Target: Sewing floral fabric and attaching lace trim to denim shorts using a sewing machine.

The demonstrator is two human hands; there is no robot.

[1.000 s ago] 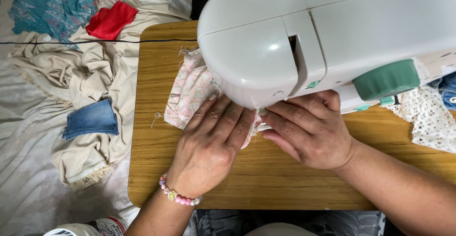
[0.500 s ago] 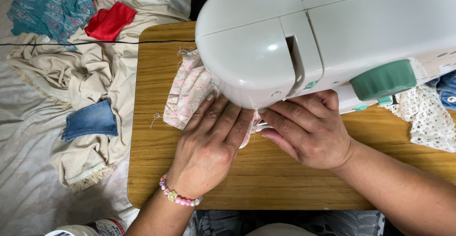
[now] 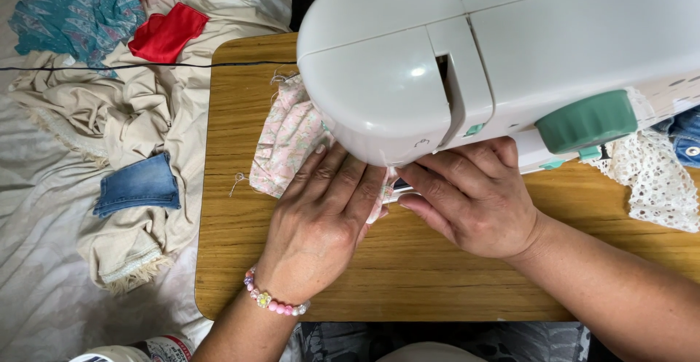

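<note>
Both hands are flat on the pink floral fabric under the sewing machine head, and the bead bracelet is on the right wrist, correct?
Not quite. The bead bracelet is on the left wrist, as the head view shows. The rest holds: the left hand and right hand press the pink floral fabric under the sewing machine head.

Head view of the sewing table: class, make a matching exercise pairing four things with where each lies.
Things:
1. pink floral fabric
2. denim patch
3. white lace
4. red cloth

Places:
A. right of the sewing machine, on the wooden table
B. upper left, on the beige sheet
C. under the left hand, by the right hand
D. on the crumpled tan cloth, left of the table

Pairs: 1-C, 2-D, 3-A, 4-B
</note>
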